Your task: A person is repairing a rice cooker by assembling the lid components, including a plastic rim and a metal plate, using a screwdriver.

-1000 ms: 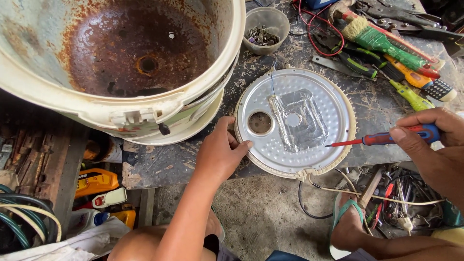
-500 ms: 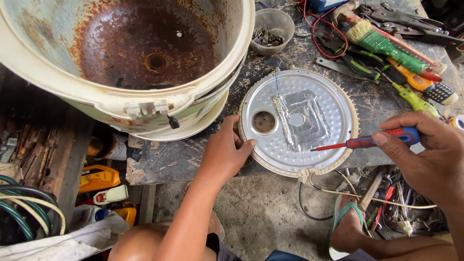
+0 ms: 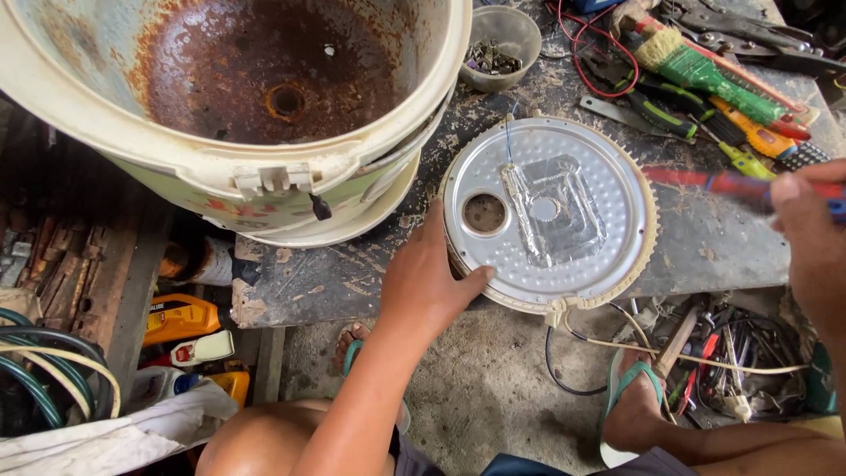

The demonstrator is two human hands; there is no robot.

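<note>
Here the left hand (image 3: 429, 280) lies flat on the near-left edge of the round, dimpled silver metal plate (image 3: 564, 220), fingers spread and together with the thumb gripping its rim. The plate rests on the dark, stained workbench (image 3: 705, 247), partly past its front edge, just right of the rusty cream-coloured cooker body (image 3: 238, 97). The right hand (image 3: 815, 238) is closed around a red-and-blue-handled screwdriver (image 3: 714, 182), blurred, its shaft pointing left above the plate's right rim. A small grey bowl of screws (image 3: 500, 35) stands behind the plate, and a green brush (image 3: 696, 66) lies further right.
</note>
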